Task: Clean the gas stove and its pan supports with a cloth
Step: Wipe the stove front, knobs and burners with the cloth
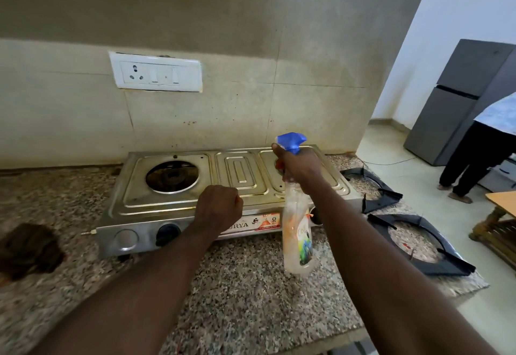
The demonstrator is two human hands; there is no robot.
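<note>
A steel two-burner gas stove (178,201) stands on the granite counter (245,293) against the wall, with its pan supports taken off. My right hand (300,163) grips a clear spray bottle (297,231) with a blue trigger head, held above the stove's right burner. My left hand (219,205) is curled into a fist over the stove's front edge and holds nothing that I can see. Two black pan supports (374,187) (424,245) lie on the counter to the right of the stove. A dark brown cloth (28,248) lies on the counter at the far left.
A white switch and socket plate (156,75) is on the tiled wall above the stove. Past the counter's right end a person (485,145) stands by a grey fridge (460,97). A wooden table corner (499,215) is at the right edge.
</note>
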